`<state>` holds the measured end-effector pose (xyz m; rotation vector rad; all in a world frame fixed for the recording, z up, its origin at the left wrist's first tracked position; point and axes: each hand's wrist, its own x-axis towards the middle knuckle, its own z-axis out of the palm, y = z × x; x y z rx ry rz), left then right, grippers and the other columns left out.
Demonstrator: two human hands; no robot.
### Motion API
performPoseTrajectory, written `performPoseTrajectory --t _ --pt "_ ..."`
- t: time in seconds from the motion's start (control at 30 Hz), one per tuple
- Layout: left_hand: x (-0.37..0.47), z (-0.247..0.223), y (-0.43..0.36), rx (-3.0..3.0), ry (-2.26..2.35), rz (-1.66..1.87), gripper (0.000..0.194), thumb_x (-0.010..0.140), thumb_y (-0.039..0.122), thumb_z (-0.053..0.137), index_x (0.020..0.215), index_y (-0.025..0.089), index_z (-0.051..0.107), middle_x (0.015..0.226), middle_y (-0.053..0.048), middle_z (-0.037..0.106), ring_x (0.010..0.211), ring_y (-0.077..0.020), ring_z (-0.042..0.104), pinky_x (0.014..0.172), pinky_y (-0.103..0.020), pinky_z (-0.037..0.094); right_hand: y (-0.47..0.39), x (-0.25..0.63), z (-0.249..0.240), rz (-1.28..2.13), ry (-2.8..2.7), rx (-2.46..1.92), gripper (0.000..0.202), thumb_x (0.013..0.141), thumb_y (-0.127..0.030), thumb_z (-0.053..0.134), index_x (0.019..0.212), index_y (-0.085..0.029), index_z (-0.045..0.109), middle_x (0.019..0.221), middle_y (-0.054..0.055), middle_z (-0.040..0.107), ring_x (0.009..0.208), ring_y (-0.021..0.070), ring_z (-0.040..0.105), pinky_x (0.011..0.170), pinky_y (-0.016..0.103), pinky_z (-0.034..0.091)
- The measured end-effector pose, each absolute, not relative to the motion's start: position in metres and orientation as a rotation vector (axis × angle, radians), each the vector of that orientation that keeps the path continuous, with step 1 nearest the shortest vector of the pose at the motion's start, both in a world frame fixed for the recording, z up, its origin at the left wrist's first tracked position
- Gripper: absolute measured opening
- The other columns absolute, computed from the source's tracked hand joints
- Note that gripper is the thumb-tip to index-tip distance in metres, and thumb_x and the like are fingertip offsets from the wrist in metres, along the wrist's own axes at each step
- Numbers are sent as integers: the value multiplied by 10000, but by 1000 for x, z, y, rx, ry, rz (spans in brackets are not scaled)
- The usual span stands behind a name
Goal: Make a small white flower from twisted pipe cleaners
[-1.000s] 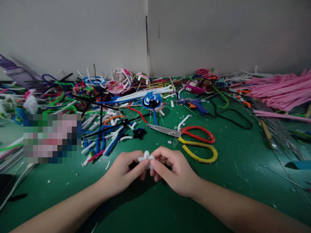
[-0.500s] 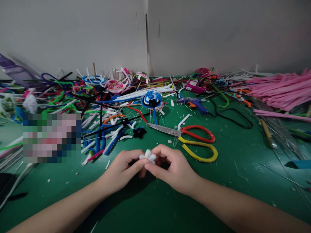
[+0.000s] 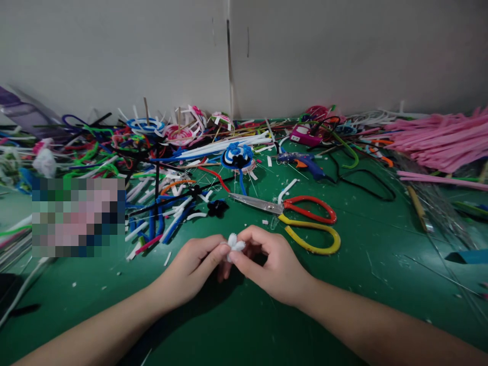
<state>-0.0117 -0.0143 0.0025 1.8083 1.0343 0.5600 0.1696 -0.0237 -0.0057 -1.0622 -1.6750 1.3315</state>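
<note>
Between my two hands is a small white pipe-cleaner flower (image 3: 235, 242) with fuzzy petals sticking up. My left hand (image 3: 201, 260) pinches its left side between thumb and fingers. From the right, my right hand (image 3: 269, 262) grips it the same way, thumb in front; the fingers behind are partly hidden. Just beyond my hands lie scissors (image 3: 263, 204) with one red and one yellow handle, blades pointing left. A black pipe-cleaner flower (image 3: 217, 208) rests left of the blades. Farther back sits a blue and white coiled pipe-cleaner piece (image 3: 238, 156) with a black flower on it.
A blue glue gun (image 3: 307, 163) lies behind the scissors, with a black cable. Cut blue and white pipe-cleaner pieces (image 3: 177, 218) are heaped on the left. Pink pipe cleaners (image 3: 438, 137) fill the back right. A purple bottle (image 3: 25, 114) leans at the far left, and a blurred patch covers something nearer.
My fingers have shifted slightly on the white flower, and its visible petals have changed angle. The things on the table stay put; the view has moved a little.
</note>
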Motion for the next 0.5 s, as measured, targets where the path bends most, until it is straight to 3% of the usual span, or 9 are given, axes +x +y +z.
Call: performPoseTrajectory --t 0.5 --pt "-12 3 -14 1871 1044 561 388 949 290 347 640 173 549 569 26 576 535 -96 532 555 -187 387 -23 172 1 1355 -1691 -993 106 852 -271 520 795 -183 507 638 -33 526 542 76 521 520 196 427"
